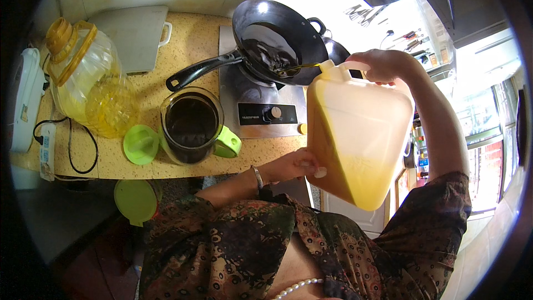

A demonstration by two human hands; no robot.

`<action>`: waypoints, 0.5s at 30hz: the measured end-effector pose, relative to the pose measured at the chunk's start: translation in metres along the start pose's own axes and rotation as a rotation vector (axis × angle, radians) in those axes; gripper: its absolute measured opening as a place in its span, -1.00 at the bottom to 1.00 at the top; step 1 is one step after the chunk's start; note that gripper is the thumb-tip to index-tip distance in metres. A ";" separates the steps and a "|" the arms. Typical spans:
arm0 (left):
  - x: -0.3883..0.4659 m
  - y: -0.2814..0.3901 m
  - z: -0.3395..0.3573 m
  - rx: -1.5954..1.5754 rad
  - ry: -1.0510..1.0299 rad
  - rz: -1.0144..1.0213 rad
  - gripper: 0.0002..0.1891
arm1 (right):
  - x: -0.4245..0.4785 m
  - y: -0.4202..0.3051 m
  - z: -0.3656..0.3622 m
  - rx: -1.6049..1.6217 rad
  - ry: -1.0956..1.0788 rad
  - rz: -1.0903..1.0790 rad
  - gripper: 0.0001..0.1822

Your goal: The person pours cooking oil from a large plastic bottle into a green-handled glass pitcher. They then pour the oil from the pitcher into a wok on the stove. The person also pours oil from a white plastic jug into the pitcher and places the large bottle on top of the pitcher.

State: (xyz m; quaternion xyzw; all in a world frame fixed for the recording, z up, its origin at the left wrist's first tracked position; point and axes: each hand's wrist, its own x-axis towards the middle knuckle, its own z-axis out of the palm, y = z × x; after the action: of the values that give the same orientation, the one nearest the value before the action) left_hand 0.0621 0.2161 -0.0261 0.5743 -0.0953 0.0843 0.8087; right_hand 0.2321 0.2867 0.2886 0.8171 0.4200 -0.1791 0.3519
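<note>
My right hand [377, 66] grips the handle of a large translucent plastic jug [360, 133], which is tipped towards the wok. Yellow liquid, which looks like oil, slants inside it. A thin stream [306, 66] runs from the spout into the black wok [306, 46], where dark, shiny liquid [270, 46] has pooled. My left hand [291, 165] is by the jug's lower left side, its fingers closed around a small white cap [320, 172]. Whether this hand also presses on the jug is unclear. Beneath the wok is a steel cooktop [231, 104] with a control knob [275, 112].
Left of the cooktop stand a glass pitcher [212, 154] of dark liquid with a green handle [228, 142], a green lid [141, 144] and a big oil bottle [95, 87]. The wok's handle [204, 68] sticks out leftward. A power strip [47, 150] lies near the counter's edge.
</note>
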 end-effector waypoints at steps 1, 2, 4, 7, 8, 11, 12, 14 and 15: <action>0.000 0.003 -0.002 -0.034 -0.001 -0.044 -0.75 | -0.005 -0.001 -0.003 0.016 0.012 -0.003 -0.17; -0.001 0.008 -0.005 -0.069 -0.001 -0.088 -0.76 | -0.011 -0.006 -0.006 0.006 0.009 -0.005 -0.19; -0.001 0.011 -0.005 -0.134 -0.012 -0.119 -0.77 | -0.010 0.001 -0.005 -0.003 0.028 -0.036 -0.20; 0.001 0.008 -0.005 -0.200 -0.016 -0.102 -0.78 | -0.007 0.003 -0.005 -0.001 0.038 -0.048 -0.22; 0.000 0.010 -0.005 -0.201 -0.013 -0.109 -0.79 | -0.006 0.003 -0.005 0.002 0.039 -0.047 -0.22; 0.000 0.009 -0.004 -0.221 0.011 -0.118 -0.78 | -0.004 -0.003 -0.006 -0.020 0.016 -0.029 -0.22; 0.000 0.007 -0.002 -0.232 0.015 -0.119 -0.78 | -0.002 0.000 -0.004 -0.024 0.019 -0.035 -0.22; 0.000 0.002 0.001 -0.240 0.007 -0.130 -0.78 | 0.007 0.008 0.002 -0.032 0.025 -0.047 -0.22; 0.000 0.001 0.001 -0.242 0.011 -0.135 -0.78 | 0.008 0.004 0.001 -0.034 0.016 -0.033 -0.22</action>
State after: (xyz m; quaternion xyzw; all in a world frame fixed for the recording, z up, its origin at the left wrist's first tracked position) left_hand 0.0619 0.2153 -0.0252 0.4772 -0.0614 0.0207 0.8764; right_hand 0.2405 0.2892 0.2852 0.8054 0.4392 -0.1713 0.3594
